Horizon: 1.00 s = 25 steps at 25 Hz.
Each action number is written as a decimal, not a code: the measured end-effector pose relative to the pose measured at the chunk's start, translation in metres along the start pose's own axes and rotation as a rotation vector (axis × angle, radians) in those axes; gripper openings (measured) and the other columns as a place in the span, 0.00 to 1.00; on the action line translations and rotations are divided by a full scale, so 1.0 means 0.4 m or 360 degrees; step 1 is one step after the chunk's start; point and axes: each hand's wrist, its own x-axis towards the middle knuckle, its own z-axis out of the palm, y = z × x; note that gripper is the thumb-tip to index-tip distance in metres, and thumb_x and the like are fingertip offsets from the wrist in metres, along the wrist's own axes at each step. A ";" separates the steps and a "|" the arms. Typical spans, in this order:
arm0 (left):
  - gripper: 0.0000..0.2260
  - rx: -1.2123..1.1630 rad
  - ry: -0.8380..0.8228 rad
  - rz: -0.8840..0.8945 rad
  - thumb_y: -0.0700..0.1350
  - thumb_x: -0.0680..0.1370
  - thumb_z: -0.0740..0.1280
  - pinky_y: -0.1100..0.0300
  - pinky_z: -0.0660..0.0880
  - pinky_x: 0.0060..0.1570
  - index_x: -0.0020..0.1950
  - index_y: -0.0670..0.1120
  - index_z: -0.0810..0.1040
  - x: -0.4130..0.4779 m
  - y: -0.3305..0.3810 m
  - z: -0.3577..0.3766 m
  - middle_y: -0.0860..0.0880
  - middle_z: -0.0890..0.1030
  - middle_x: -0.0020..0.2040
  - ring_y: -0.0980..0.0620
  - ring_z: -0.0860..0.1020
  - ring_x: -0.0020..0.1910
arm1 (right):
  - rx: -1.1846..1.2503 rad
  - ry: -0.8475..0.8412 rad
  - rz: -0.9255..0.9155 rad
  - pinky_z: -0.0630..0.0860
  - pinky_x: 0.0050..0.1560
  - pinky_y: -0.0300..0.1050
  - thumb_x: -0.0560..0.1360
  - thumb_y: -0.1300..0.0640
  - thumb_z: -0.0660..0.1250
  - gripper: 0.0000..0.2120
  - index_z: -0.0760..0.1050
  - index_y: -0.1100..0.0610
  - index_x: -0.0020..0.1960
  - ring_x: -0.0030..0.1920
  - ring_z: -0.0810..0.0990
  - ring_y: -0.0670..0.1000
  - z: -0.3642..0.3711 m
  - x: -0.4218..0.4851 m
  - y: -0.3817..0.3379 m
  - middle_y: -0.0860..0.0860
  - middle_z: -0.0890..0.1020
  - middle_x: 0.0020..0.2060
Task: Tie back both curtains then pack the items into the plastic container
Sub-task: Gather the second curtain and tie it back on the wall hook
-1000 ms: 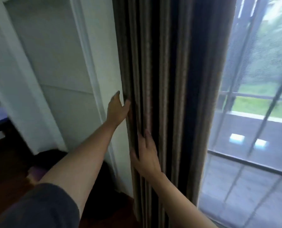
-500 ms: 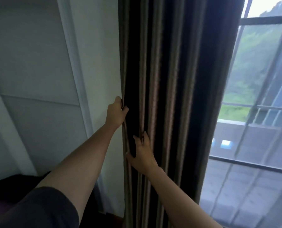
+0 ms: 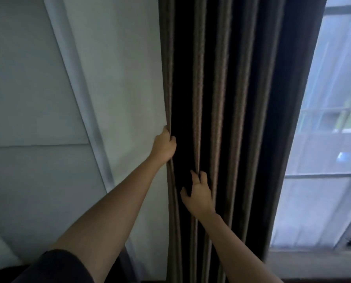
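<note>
Curtain (image 3: 232, 88) hangs dark, pleated; left hand (image 3: 163, 147) grips its edge, right hand (image 3: 199, 196) seemingly pinches a fold.

White wall (image 3: 119, 68) is seen at left, crossed by a slanted pale trim strip (image 3: 72, 68) and a horizontal seam (image 3: 37, 144). Barred window (image 3: 334, 88) is set at right above a pale sill (image 3: 313, 261). Daylight is admitted only there, and the view outside is blurred.

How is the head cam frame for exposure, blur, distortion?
Head view: window washed out at right, curtain folds crushed near black; the wide-angle lens bows the wall trim; mild motion blur softens the left hand and right hand on the curtain.
</note>
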 end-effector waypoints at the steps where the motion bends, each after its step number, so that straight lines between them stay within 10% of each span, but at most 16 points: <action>1: 0.22 -0.0020 -0.0136 -0.0006 0.39 0.81 0.51 0.70 0.65 0.50 0.75 0.42 0.55 -0.004 0.007 0.000 0.45 0.72 0.67 0.49 0.74 0.58 | -0.0036 -0.0030 0.0020 0.64 0.67 0.41 0.77 0.55 0.63 0.30 0.55 0.59 0.75 0.68 0.67 0.56 0.008 -0.013 0.004 0.57 0.57 0.72; 6: 0.24 0.0025 -0.0468 0.0120 0.41 0.79 0.58 0.73 0.70 0.36 0.75 0.48 0.58 -0.015 0.035 0.001 0.52 0.75 0.52 0.56 0.75 0.44 | -0.0090 -0.0118 0.0030 0.66 0.69 0.53 0.73 0.57 0.64 0.33 0.56 0.57 0.75 0.69 0.65 0.57 0.045 -0.039 0.047 0.55 0.60 0.73; 11: 0.18 -0.0215 -0.0393 -0.0231 0.44 0.76 0.59 0.59 0.77 0.40 0.66 0.46 0.70 -0.030 0.023 0.006 0.49 0.78 0.46 0.52 0.78 0.43 | 0.0167 0.0275 0.0030 0.77 0.50 0.38 0.78 0.59 0.62 0.13 0.66 0.55 0.62 0.53 0.79 0.49 0.055 -0.094 0.090 0.48 0.75 0.55; 15: 0.18 -0.0009 -0.0400 -0.0077 0.42 0.80 0.53 0.62 0.67 0.33 0.70 0.43 0.65 -0.046 0.034 0.032 0.44 0.76 0.48 0.54 0.73 0.36 | 0.0269 0.0253 0.0126 0.75 0.56 0.40 0.78 0.60 0.61 0.22 0.60 0.54 0.70 0.56 0.76 0.45 0.059 -0.083 0.098 0.45 0.74 0.57; 20: 0.25 -0.0088 -0.0495 -0.0002 0.40 0.80 0.51 0.63 0.67 0.53 0.77 0.49 0.53 -0.065 0.049 0.071 0.45 0.70 0.69 0.50 0.73 0.57 | -0.0007 0.0098 0.0094 0.74 0.63 0.45 0.78 0.61 0.60 0.18 0.68 0.57 0.69 0.59 0.76 0.53 0.088 -0.082 0.137 0.53 0.77 0.59; 25: 0.18 -0.0168 -0.0674 -0.0103 0.43 0.79 0.54 0.59 0.69 0.51 0.68 0.48 0.65 -0.066 0.068 0.091 0.48 0.72 0.55 0.51 0.72 0.52 | -0.0034 0.0112 0.0025 0.73 0.62 0.44 0.78 0.64 0.59 0.19 0.69 0.58 0.68 0.57 0.77 0.55 0.090 -0.075 0.144 0.55 0.76 0.59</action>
